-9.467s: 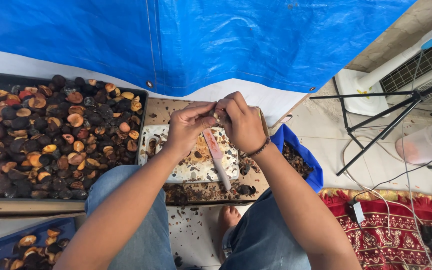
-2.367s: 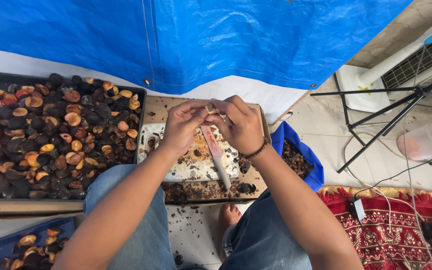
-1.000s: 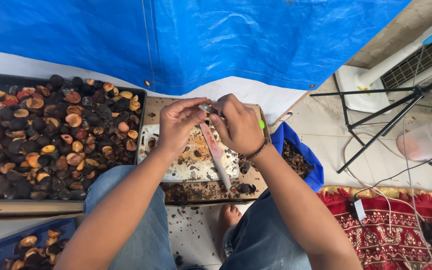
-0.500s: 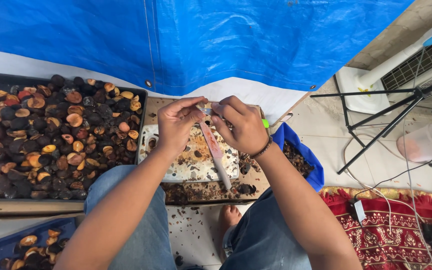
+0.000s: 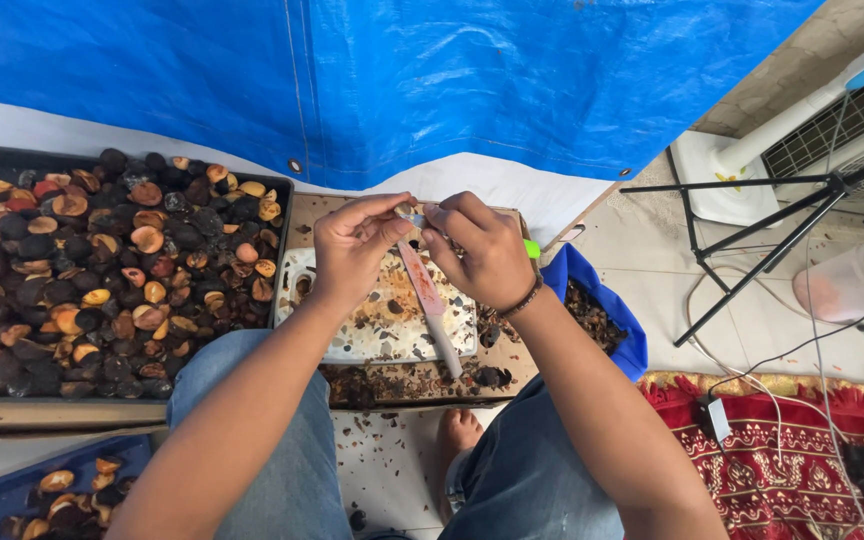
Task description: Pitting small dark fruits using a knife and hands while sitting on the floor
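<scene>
My left hand (image 5: 352, 245) and my right hand (image 5: 482, 250) meet above a stained white cutting board (image 5: 377, 330). The right hand grips a knife (image 5: 430, 305) with a green handle end; its long stained blade points down toward me. The fingertips of both hands pinch a small piece (image 5: 407, 213) at the blade's upper end; what it is I cannot tell. The board lies on a wooden tray (image 5: 402, 385) littered with dark scraps.
A large black tray (image 5: 102, 270) of dark and halved orange-brown fruits fills the left. A blue container (image 5: 602, 315) of scraps sits right of the board, another blue tray (image 5: 42, 490) bottom left. Blue tarp behind, tripod legs (image 5: 752, 260), cables and red rug (image 5: 792, 460) on the right.
The hands stay together over the board; fingers shift slightly around the small piece and the knife tilts a little. Nothing else moves.
</scene>
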